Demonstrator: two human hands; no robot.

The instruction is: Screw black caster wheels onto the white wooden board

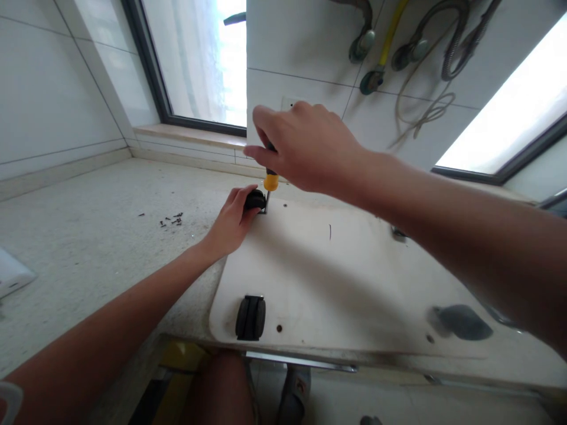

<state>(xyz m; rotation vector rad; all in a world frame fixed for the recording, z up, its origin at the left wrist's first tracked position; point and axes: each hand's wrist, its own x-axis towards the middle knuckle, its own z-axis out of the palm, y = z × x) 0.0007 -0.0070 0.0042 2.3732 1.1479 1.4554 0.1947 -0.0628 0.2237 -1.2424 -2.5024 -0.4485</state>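
Observation:
My right hand point(308, 144) is closed around the handle of a screwdriver point(271, 180), black above and yellow below, with its shaft pointing down. The tip meets the metal plate of a black caster point(254, 201) at the far left corner of a white board point(336, 283). My left hand point(231, 224) grips this caster from the left, thumb and fingers on either side. Whatever screw sits under the tip is too small to see. Another black caster point(250, 319) stands on the board's near left corner.
Several small dark screws point(176, 219) lie on the speckled counter point(106, 242) left of the board. A grey, blurred caster point(465, 321) is at the board's near right. Hoses and valves point(372, 81) hang on the tiled wall behind. A white object point(13, 274) lies far left.

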